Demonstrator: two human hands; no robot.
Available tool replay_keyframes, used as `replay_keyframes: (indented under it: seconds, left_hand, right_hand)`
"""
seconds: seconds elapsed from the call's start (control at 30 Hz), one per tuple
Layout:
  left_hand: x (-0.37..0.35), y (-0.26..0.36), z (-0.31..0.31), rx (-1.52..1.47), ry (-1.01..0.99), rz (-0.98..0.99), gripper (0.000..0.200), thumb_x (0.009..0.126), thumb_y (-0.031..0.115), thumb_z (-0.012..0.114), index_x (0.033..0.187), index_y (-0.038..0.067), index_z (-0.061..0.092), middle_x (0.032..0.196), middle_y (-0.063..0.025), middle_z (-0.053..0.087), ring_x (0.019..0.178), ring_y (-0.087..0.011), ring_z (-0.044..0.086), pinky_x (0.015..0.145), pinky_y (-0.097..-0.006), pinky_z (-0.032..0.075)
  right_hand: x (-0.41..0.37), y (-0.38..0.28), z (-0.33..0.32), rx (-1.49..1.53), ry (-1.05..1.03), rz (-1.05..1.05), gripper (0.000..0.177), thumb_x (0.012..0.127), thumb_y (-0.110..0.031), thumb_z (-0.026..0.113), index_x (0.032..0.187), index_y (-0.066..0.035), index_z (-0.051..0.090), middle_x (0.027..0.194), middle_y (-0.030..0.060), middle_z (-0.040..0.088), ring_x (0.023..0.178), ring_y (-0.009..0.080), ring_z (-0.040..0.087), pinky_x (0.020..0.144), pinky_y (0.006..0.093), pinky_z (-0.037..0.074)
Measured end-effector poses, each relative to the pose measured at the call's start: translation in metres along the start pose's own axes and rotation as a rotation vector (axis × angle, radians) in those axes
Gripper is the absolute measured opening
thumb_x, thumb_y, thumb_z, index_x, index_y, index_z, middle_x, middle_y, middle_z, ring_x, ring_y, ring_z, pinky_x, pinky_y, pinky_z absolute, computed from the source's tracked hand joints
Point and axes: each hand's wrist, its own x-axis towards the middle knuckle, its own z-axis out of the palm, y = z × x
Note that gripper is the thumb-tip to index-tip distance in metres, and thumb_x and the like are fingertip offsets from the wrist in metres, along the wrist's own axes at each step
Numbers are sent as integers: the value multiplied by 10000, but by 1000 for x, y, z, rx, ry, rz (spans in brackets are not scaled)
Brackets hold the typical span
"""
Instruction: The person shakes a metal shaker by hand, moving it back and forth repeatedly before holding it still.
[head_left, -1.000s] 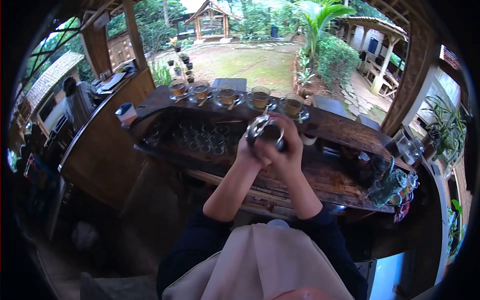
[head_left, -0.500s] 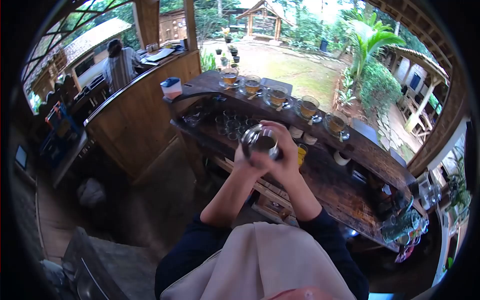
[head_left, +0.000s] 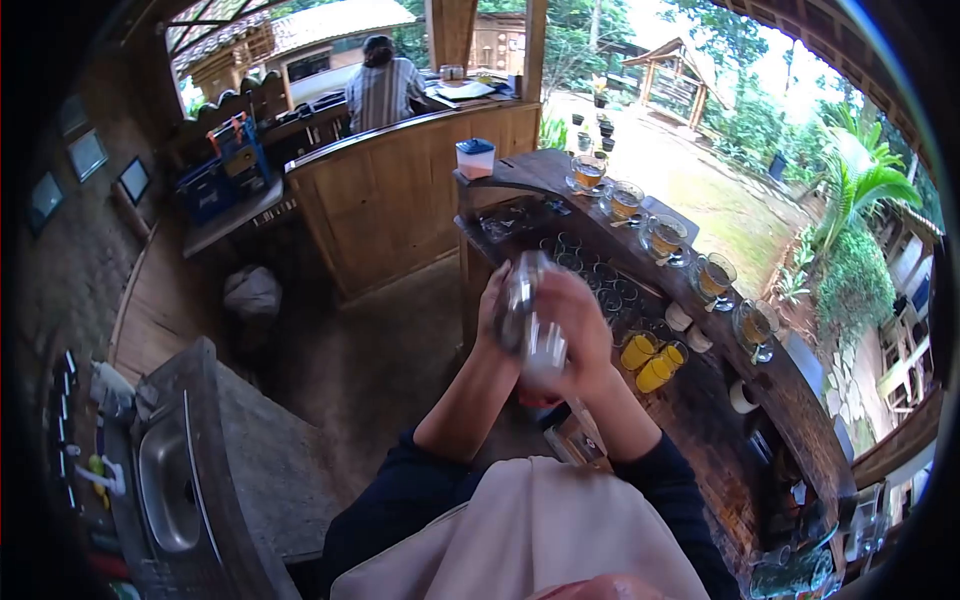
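Head view: a shaker (head_left: 527, 318) is held up at the centre of the frame, tilted and blurred. It is clasped from the left by the left hand (head_left: 492, 305) and from the right by the right hand (head_left: 583, 325), whose fingers are closed over it. A counter (head_left: 720, 440) is seen just behind, towards the right. Two yellow glasses (head_left: 637, 352) are set on it right of the hands, and tea glasses (head_left: 664, 236) are lined along its upper ledge. A sink (head_left: 165, 480) is seen at lower left. A person (head_left: 380, 90) is seen at the top, back turned.
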Motion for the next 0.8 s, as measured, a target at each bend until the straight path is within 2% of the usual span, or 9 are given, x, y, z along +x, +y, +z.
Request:
replay_keyframes:
  seconds: [0.07, 0.2, 0.27, 0.3, 0.37, 0.43, 0.6, 0.67, 0.8]
  left_hand:
    - [8, -20, 6, 286, 532, 450, 419, 925, 367, 384, 1061, 20, 573, 1047, -178, 613, 888, -269, 636, 795, -374, 529]
    - [3, -54, 70, 457, 157, 80, 492, 916, 434, 414, 1169, 31, 537, 1077, -198, 598, 1011, -287, 593, 811, -418, 533]
    - [-4, -84, 93, 529, -5, 101, 559, 904, 511, 416, 1268, 90, 469, 1126, -233, 567, 1029, -310, 587, 813, -434, 533]
    - [14, -95, 80, 834, -476, 416, 586, 896, 551, 409, 1322, 149, 404, 1197, -270, 514, 1029, -326, 589, 820, -426, 528]
    - [18, -95, 90, 854, -373, 289, 595, 899, 549, 403, 1322, 132, 400, 1198, -268, 515, 1028, -327, 588, 827, -423, 524]
    - [19, -89, 94, 593, -5, 66, 607, 905, 544, 373, 1255, 58, 467, 1134, -251, 560, 1004, -319, 599, 849, -415, 508]
    - [67, -66, 54, 736, 104, 381, 470, 900, 417, 390, 1133, 37, 540, 1029, -168, 613, 926, -262, 619, 813, -398, 515]
    - [72, -71, 84, 637, 139, 215, 472, 906, 420, 383, 1135, 34, 530, 1018, -148, 616, 945, -248, 615, 834, -399, 504]
    - [77, -130, 128, 840, -397, 220, 505, 916, 434, 421, 1262, 67, 450, 1116, -147, 536, 1027, -308, 567, 856, -424, 504]
  right_hand:
    - [5, 3, 2, 62, 194, 386, 480, 615, -139, 762, 1043, -27, 578, 1122, 174, 568, 1028, 357, 561, 846, 452, 456]
    - [36, -65, -47, 6, -98, -264, 372, 665, -141, 714, 1024, -125, 616, 1087, 68, 588, 1077, 259, 562, 916, 445, 406]
    - [41, -78, -59, 28, -68, -472, 343, 679, -150, 699, 1012, -151, 616, 1084, 52, 587, 1079, 236, 559, 916, 461, 398]
    - [43, -83, -65, 34, -33, -679, 315, 693, -159, 684, 1000, -177, 616, 1081, 35, 586, 1080, 214, 555, 917, 477, 389]
    - [43, -90, -75, 37, 45, -1088, 263, 721, -178, 654, 976, -230, 616, 1076, 1, 584, 1084, 168, 548, 918, 510, 371]
    - [37, -62, -85, 113, -83, -800, 260, 715, -217, 660, 972, -224, 623, 1092, 10, 572, 1073, 198, 553, 917, 495, 380]
    - [77, -23, -102, 158, -136, 56, 379, 622, -270, 732, 959, -136, 624, 1121, 106, 553, 1079, 299, 519, 907, 491, 406]
    - [92, -59, -133, -219, -365, -479, 329, 657, -240, 708, 958, -144, 618, 1099, 80, 573, 1035, 256, 554, 922, 447, 417]
    - [80, -104, -132, -305, 11, -1424, 173, 765, -218, 614, 931, -173, 637, 1107, -24, 607, 1017, 152, 581, 814, 466, 465]
